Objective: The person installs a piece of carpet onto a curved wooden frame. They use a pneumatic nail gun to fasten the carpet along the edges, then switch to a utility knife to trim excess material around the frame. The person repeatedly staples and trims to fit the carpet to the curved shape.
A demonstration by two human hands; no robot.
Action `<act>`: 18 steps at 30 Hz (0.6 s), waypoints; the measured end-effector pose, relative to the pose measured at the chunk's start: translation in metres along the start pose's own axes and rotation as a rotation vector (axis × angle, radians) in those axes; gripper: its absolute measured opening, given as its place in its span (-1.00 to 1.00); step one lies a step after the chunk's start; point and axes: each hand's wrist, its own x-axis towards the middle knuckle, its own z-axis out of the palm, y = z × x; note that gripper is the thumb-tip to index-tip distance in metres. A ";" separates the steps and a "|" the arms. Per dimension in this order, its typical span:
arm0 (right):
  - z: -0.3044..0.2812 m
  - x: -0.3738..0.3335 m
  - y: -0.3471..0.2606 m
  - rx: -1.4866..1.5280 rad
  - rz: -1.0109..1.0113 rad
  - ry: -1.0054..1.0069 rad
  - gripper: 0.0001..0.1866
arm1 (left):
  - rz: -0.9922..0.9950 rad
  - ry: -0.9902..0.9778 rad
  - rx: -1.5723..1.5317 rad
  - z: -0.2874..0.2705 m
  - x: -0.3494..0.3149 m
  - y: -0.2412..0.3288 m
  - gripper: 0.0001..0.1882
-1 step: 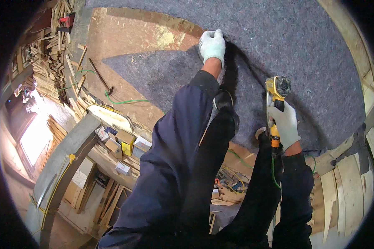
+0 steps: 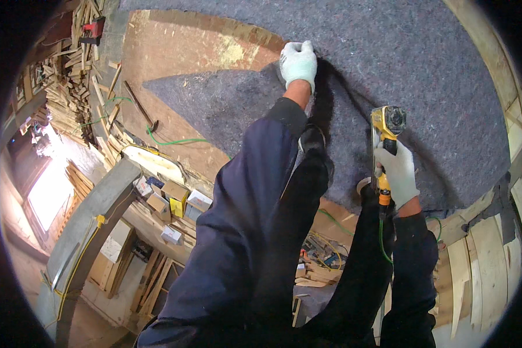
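The right hand (image 2: 397, 171), in a white knitted glove, was wrapped around the black grip of a yellow-and-black handheld air tool (image 2: 380, 120) resembling a nailer or stapler. The tool stood ahead of the right leg, over the felt; contact between its nose and the felt could not be confirmed. A thin green hose (image 2: 381, 238) ran from the orange fitting at its rear end.

The left hand (image 2: 298, 65), gloved alike, had its fingers curled in at the edge of a mottled grey felt sheet (image 2: 446, 110), where two felt edges converged; whether felt was pinched between the fingertips could not be told.

Handling, as judged: the tool was probably rigid, dense and head-heavy, best held by the central grip, clear of the nose, with slack kept in the hose. The felt was likely soft, limp and not slippery, and prone to wrinkling; its free edge was the proper holding point.

Beyond the felt lay a bare brown wooden panel (image 2: 174, 52), with a dark, long-handled, hook-headed tool (image 2: 138, 105) on it, left of the felt's pointed end.
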 end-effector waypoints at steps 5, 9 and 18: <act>0.007 0.003 -0.007 0.033 0.033 0.013 -0.91 | -0.043 -0.041 -0.058 0.005 -0.011 -0.007 -0.57; 0.011 0.002 -0.013 0.045 0.032 0.006 -0.91 | -0.145 -0.262 -0.228 0.014 -0.021 -0.026 -0.58; 0.009 0.007 -0.010 0.005 0.033 0.012 -0.91 | -0.128 -0.016 -0.518 0.026 -0.004 -0.020 -0.65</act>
